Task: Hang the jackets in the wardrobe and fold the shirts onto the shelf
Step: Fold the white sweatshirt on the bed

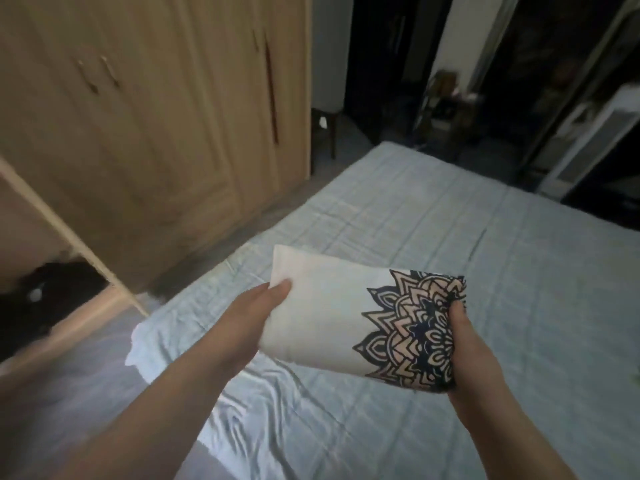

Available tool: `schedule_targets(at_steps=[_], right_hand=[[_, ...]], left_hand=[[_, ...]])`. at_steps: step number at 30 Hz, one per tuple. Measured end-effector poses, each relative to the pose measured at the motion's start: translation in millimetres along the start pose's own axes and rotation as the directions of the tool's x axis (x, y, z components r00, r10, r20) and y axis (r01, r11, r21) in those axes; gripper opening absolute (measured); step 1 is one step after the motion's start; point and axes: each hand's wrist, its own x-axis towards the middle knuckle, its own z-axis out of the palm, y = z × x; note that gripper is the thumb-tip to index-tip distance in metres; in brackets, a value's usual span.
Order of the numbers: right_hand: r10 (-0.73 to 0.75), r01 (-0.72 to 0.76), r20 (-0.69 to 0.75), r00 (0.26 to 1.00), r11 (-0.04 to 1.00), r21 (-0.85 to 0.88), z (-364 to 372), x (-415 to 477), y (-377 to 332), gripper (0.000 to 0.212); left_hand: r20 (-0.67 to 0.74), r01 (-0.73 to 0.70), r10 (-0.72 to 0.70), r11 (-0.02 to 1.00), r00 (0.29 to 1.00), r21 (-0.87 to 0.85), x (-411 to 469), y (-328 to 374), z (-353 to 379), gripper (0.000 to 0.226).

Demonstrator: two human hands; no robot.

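The left hand (256,313) and right hand (467,344) hold a folded white shirt (322,317) between them, clear of the bed, as I watch through the head camera. The left thumb lies on top of the shirt's left edge and the right thumb presses on the dark mandala print at its right end. The fingers of both hands are hidden under the cloth, each hand pinching the shirt. Below it I see the bed (450,220), covered in a rumpled pale blue sheet. Beyond the bed's left side stands the light wooden wardrobe (156,116), with slim handles on its panelled doors. Far right, past the bed's end, I make out a white cabinet (588,140) in a dark, blurred corner.
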Motion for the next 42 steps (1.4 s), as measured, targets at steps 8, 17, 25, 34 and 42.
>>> schedule_targets(at_steps=[8,17,25,34,42], right_hand=[[-0.181,0.214,0.324,0.928,0.974,-0.069,255,-44,-41,0.064],[-0.327,0.431,0.654,0.682,0.902,0.003,613,-147,-28,0.066],[-0.304,0.458,0.788,0.535,0.888,0.032,793,-183,-11,0.063],[-0.268,0.439,0.839,0.474,0.898,0.039,934,-121,-5,0.051],[0.060,0.218,0.916,0.396,0.963,-0.158,1073,-75,-5,0.050]], left_hand=[[-0.335,-0.242,0.198,0.965,0.921,-0.096,-107,88,-204,0.046],[-0.756,-0.453,0.284,0.891,0.590,-0.019,-264,158,-477,0.042],[-0.883,-0.456,0.235,0.889,0.406,0.027,-314,186,-599,0.034],[-0.926,-0.443,0.199,0.896,0.321,0.038,-243,203,-706,0.035],[-0.971,-0.399,0.117,0.916,0.206,0.026,-185,219,-812,0.025]])
